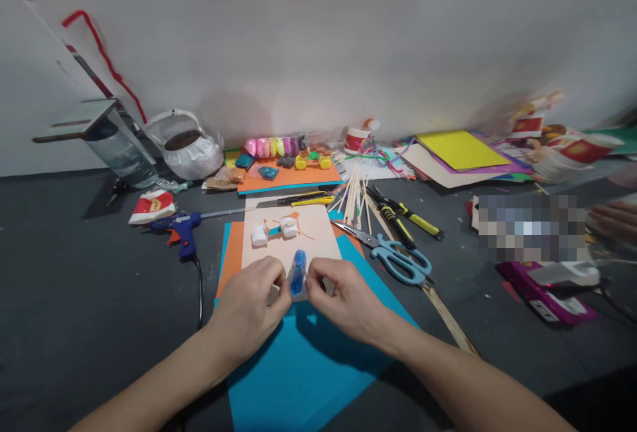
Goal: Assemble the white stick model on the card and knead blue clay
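My left hand [256,292] and my right hand [343,296] pinch opposite sides of a small clear packet with blue clay [298,276] inside. They hold it above blue paper [293,379] and a pale peach sheet [259,213]. Just beyond lies a small assembly of white clay lumps [259,235] joined by a blue piece and orange strips. Right of it lie scissors with light blue handles [405,259], open at the blades.
A blue glue gun [185,233] with its cord lies left. Cutters [313,200], wooden sticks [354,200] and pliers [393,216] are behind. Packets of coloured clay [273,146] and a white basket [194,153] stand at the back. Another person's hand [614,219] is at far right.
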`<control>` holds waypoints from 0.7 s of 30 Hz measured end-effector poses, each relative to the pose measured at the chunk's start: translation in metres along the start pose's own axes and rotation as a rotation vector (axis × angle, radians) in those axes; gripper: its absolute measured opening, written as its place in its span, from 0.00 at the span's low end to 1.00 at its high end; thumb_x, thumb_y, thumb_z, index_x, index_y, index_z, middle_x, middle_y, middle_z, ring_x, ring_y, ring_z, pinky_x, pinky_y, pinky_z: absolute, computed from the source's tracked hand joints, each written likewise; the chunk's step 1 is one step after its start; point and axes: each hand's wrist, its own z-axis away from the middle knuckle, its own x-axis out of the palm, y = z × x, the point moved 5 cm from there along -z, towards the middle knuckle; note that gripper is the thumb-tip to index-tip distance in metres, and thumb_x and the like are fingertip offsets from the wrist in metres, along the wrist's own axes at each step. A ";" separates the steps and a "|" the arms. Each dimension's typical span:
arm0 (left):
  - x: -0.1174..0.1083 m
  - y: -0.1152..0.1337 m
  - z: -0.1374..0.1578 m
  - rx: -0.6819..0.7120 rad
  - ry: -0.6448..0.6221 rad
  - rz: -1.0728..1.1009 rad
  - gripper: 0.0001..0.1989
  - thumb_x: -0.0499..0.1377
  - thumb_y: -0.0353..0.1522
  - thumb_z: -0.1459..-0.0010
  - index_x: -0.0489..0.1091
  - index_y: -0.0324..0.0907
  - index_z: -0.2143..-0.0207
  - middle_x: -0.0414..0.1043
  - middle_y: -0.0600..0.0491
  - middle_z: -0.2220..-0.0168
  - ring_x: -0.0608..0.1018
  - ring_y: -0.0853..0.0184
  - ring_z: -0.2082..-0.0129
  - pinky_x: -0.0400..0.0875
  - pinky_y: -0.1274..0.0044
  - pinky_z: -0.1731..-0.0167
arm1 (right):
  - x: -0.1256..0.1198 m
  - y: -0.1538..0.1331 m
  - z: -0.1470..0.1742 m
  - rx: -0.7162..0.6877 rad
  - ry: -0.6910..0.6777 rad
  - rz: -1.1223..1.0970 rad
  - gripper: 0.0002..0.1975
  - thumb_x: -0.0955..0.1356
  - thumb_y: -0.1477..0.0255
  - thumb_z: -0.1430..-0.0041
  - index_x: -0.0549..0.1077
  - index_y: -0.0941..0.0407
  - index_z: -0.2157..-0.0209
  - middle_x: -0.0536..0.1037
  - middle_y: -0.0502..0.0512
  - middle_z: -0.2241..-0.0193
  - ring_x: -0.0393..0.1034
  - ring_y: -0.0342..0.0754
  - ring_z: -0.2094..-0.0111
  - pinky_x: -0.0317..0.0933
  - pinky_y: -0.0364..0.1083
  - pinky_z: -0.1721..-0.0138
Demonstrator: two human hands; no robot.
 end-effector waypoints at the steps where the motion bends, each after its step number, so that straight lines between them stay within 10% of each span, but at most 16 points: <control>1: 0.002 -0.001 0.000 -0.017 -0.004 0.026 0.08 0.51 0.33 0.38 0.60 0.43 0.71 0.67 0.56 0.72 0.71 0.67 0.72 0.60 0.76 0.72 | 0.001 0.000 0.000 -0.005 -0.002 0.000 0.10 0.60 0.76 0.43 0.57 0.54 0.78 0.57 0.44 0.82 0.51 0.41 0.78 0.44 0.41 0.77; 8: 0.002 0.001 0.000 0.064 0.055 0.055 0.13 0.50 0.30 0.37 0.64 0.42 0.51 0.74 0.50 0.62 0.76 0.65 0.66 0.69 0.75 0.68 | 0.008 -0.005 0.000 -0.121 -0.017 0.044 0.13 0.60 0.75 0.42 0.53 0.54 0.79 0.56 0.44 0.82 0.51 0.41 0.79 0.45 0.42 0.76; 21: -0.002 0.008 -0.005 0.125 0.044 -0.054 0.09 0.49 0.26 0.37 0.69 0.41 0.65 0.68 0.51 0.66 0.72 0.64 0.66 0.64 0.74 0.67 | 0.003 -0.005 0.002 -0.224 0.082 0.306 0.11 0.61 0.77 0.42 0.55 0.53 0.76 0.63 0.49 0.78 0.57 0.47 0.73 0.46 0.46 0.69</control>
